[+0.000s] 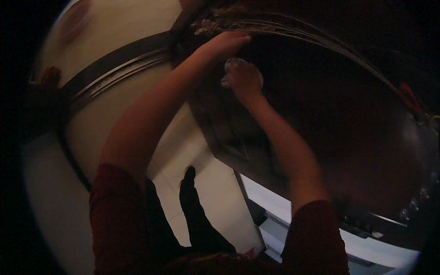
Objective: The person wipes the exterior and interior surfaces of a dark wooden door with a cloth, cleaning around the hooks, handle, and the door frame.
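Both arms reach up and forward in dim light. My left hand [227,43] rests with fingers spread on a bunch of dry grass stalks [275,28] that arch to the right over a dark surface. My right hand [245,78] is just below it, closed around a small pale crumpled thing [228,68], likely a cloth or paper wad, pressed against the dark cabinet top [321,119]. Dark red sleeves cover my upper arms.
A pale floor [215,201] lies below, with my dark-clad leg and foot [190,192]. A pale wall with a dark metal-edged band [119,64] curves at left. A red object [410,98] sits at the far right among the stalks. A white ledge [366,250] shows lower right.
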